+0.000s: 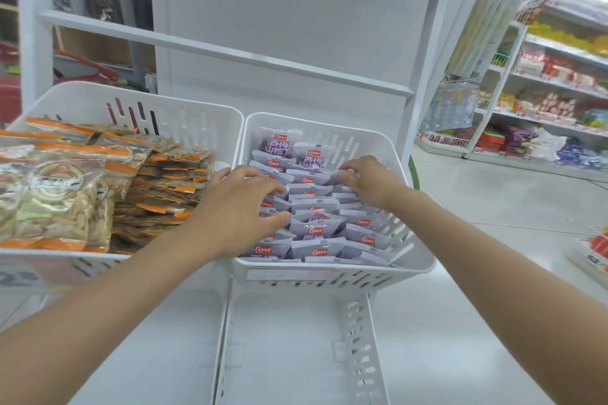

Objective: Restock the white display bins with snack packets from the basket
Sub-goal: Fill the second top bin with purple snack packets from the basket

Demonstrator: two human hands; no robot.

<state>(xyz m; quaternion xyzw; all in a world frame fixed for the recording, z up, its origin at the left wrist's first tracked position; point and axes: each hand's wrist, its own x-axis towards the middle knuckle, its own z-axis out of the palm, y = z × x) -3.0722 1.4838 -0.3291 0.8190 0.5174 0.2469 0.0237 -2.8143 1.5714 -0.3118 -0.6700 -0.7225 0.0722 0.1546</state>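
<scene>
Two white display bins sit side by side on a shelf. The right bin (pixel 416 260) is packed with rows of small purple snack packets (pixel 317 228). Both my hands are inside it. My left hand (pixel 240 210) lies spread over the packets on the bin's left side, fingertips and thumb touching them. My right hand (pixel 370 182) rests farther back on the right, its bent fingertips pressing on the packets. Neither hand plainly lifts a packet. The left bin (pixel 131 92) holds orange-edged clear snack bags (pixel 164 181). No basket is in view.
Below the bins is a lower white slotted bin (pixel 360 355) with nothing in it. A white back panel and rail (pixel 230 54) stand behind the bins. An aisle with stocked shelves (pixel 543 102) runs off to the right over a pale floor.
</scene>
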